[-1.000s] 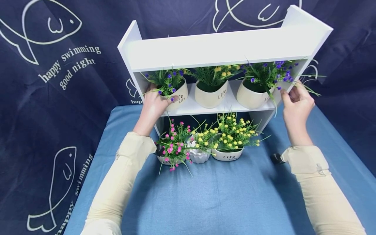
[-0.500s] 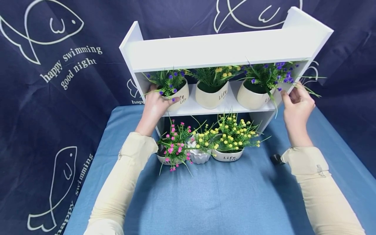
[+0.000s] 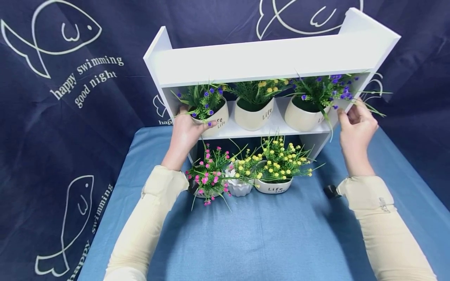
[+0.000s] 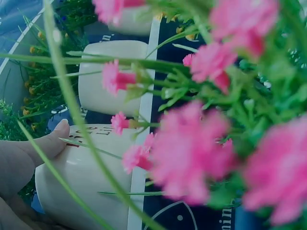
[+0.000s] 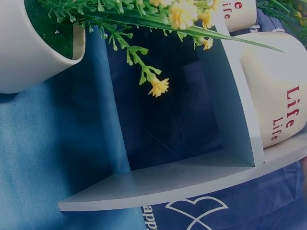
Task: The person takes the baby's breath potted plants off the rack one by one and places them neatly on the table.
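My left hand (image 3: 186,130) holds a cream flowerpot (image 3: 221,113) with purple flowers at the left end of the middle shelf. Its thumb lies across the pot's front, near the printed "Life", and the other fingers go round the left side, partly hidden. In the left wrist view the same thumb (image 4: 50,143) presses the pot (image 4: 91,172), behind blurred pink flowers. My right hand (image 3: 360,128) grips the right side panel of the white shelf unit (image 3: 267,60), thumb at its front edge. Beside that hand stands another cream pot (image 3: 300,117) with purple flowers.
A cream pot (image 3: 251,117) with yellow-orange flowers stands mid-shelf. Below, on the blue cloth (image 3: 246,234), sit pink flowers (image 3: 211,171), a white fluted pot (image 3: 240,188) and an oval pot (image 3: 273,186) with yellow flowers. A dark printed curtain (image 3: 70,128) hangs behind.
My left hand and the left flowerpot have shifted slightly to the right and toward me. The right hand keeps its place on the side panel.
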A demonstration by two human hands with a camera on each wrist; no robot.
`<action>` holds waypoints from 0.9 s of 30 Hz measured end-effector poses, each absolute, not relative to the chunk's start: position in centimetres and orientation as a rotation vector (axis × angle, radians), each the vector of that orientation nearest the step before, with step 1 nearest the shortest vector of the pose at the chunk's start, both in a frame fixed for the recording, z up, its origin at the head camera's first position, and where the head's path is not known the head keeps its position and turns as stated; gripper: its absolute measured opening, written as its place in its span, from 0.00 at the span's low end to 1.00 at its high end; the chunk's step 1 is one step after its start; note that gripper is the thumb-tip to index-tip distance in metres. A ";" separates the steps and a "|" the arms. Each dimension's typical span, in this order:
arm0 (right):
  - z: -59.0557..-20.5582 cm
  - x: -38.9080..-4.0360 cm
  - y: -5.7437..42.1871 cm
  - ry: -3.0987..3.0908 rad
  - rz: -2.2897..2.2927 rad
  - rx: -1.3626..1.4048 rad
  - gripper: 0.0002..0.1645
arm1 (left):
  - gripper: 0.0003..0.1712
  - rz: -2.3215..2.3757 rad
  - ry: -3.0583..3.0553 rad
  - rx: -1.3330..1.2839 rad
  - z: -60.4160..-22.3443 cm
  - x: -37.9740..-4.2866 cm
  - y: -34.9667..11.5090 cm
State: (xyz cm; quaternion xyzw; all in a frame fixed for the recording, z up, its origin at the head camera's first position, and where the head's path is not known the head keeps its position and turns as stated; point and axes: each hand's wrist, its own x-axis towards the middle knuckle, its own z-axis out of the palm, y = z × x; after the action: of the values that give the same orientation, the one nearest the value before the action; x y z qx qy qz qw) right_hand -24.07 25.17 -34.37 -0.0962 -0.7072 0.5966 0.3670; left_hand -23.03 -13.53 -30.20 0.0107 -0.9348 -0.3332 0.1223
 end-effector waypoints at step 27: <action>-34.4 -24.1 25.1 -1.813 1.554 -0.250 0.20 | 0.54 -1.228 -2.609 0.132 -30.9 -19.7 -13.9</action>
State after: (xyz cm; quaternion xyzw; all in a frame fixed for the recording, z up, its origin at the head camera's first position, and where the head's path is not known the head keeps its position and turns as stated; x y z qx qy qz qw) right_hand -24.14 25.12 -34.44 -0.0969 -0.7040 0.6034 0.3618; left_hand -19.67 -13.94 -30.92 0.0453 -0.8965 -0.4220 0.1274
